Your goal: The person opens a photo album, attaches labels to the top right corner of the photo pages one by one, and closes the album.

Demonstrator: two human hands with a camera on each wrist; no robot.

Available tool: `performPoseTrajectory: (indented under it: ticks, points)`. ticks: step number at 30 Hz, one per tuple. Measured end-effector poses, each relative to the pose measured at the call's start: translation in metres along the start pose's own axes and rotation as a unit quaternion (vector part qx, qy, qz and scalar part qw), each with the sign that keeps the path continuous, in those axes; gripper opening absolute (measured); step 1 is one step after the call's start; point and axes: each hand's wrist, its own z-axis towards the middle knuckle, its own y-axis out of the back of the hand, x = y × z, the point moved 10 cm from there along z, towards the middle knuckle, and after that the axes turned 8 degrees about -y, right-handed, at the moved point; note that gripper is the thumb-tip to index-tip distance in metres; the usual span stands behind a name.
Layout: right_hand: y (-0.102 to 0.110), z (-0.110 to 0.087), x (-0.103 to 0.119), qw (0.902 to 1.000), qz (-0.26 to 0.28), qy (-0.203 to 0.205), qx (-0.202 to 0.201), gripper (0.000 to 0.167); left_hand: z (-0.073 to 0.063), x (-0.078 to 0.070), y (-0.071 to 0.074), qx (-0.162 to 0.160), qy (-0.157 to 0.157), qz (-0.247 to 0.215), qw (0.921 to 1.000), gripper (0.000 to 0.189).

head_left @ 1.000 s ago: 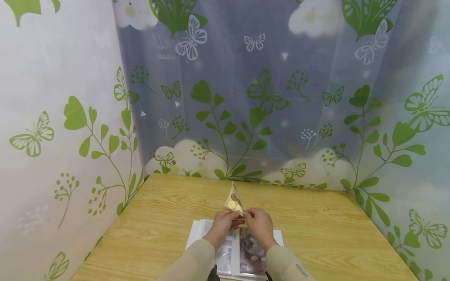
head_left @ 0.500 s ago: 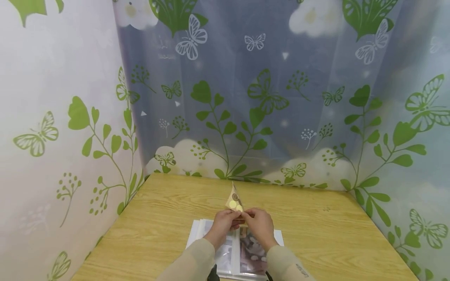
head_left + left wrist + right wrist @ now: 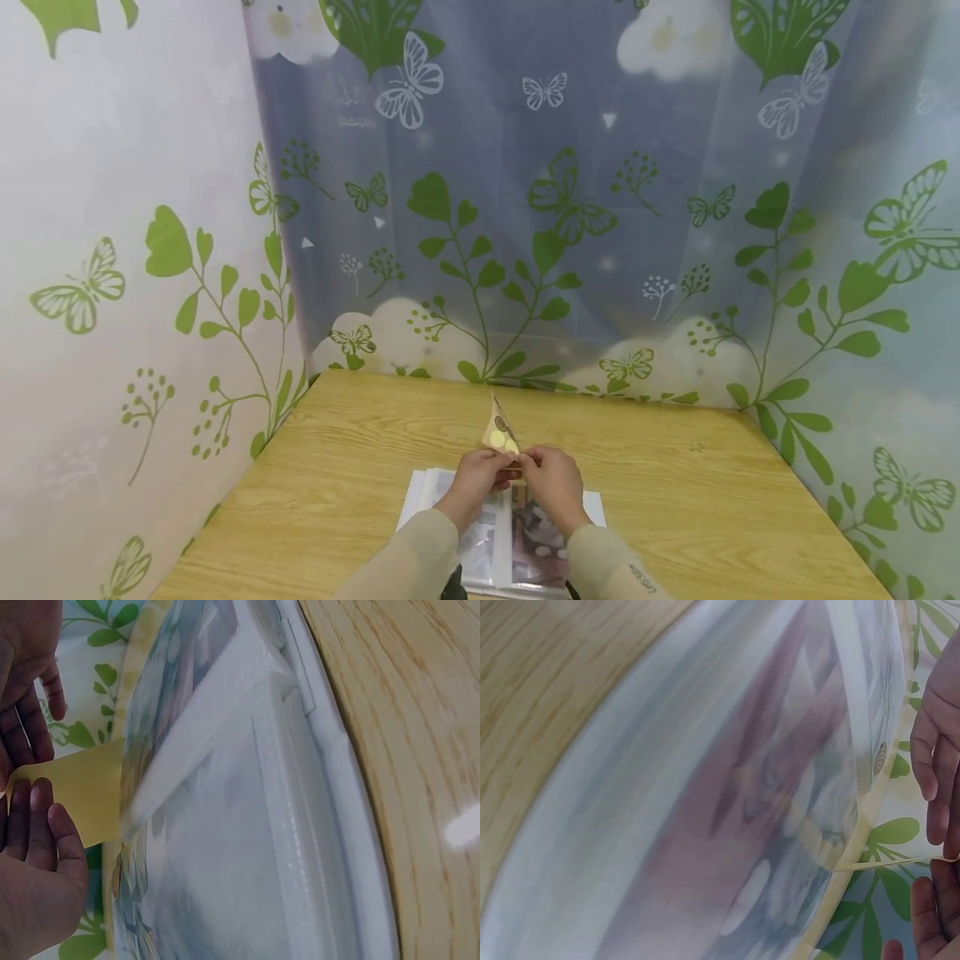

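Note:
Both hands pinch a small beige sheet of round stickers (image 3: 498, 439) by its near edge, above an open photo album. The sheet stands up and bends, with yellow and brown circles on its face. My left hand (image 3: 476, 477) has thumb and fingers at its lower left; my right hand (image 3: 552, 479) pinches close beside it, the fingertips almost meeting. From the left wrist, the sheet's plain yellowish back (image 3: 82, 791) shows above the curled left fingers (image 3: 37, 829). From the right wrist, only its thin edge (image 3: 885, 864) is visible. Fingertip contact is partly hidden.
Beneath the hands lies the open photo album (image 3: 504, 542) with clear sleeves. A picture (image 3: 538, 542) fills its right page. The wooden table (image 3: 337, 492) extends around it, up to a patterned curtain (image 3: 480, 250) behind and at both sides.
The sticker sheet's upper tip has swung slightly left and its face looks narrower. Both hands stay nearly in place over the album.

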Motion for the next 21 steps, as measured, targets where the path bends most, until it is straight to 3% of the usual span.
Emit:
performPoseTrajectory:
  ticks: [13, 21]
  points:
    - [0.001, 0.000, -0.004, 0.9998, 0.015, -0.008, -0.010, 0.019, -0.001, -0.001, 0.002, 0.010, -0.002, 0.013, 0.9999, 0.023]
    - [0.000, 0.004, -0.016, 0.9973, 0.047, -0.057, 0.001, 0.023, -0.001, -0.005, 0.005, -0.002, -0.004, 0.001, 1.0000, 0.024]
